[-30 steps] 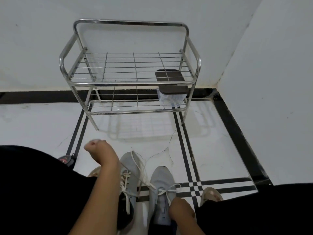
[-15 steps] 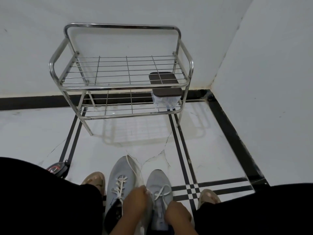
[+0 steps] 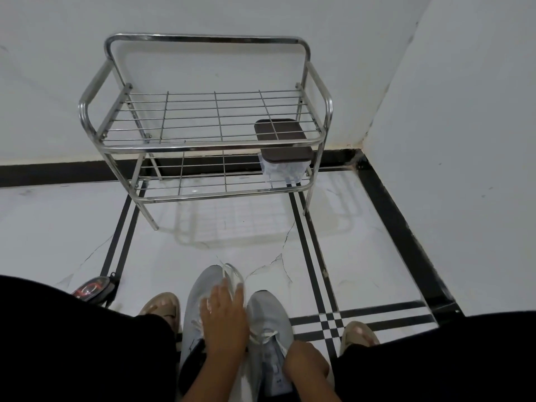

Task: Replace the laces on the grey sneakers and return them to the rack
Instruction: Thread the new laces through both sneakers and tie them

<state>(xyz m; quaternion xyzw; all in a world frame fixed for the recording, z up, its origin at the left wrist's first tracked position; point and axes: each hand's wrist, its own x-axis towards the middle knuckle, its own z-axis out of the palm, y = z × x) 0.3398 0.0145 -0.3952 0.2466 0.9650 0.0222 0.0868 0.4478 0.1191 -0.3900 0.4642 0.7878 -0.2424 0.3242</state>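
Sneakers, grey, pair: left sneaker point(image 3: 200, 303) and right sneaker point(image 3: 269, 317) side by side on the floor point(image 3: 203, 250) before the rack point(image 3: 208, 140), not yet returned. Your left hand point(image 3: 224, 317), fingers spread flat, presses the loose lace point(image 3: 232, 274); your right hand point(image 3: 304, 365) curls at the right sneaker's collar, grip unclear. Risk: slack lace slipping its eyelets if you tug. Half a second ago the left hand was bunched lower.

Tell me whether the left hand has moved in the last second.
Yes. The left hand dropped from above the left sneaker onto its laces, closer to the right sneaker.
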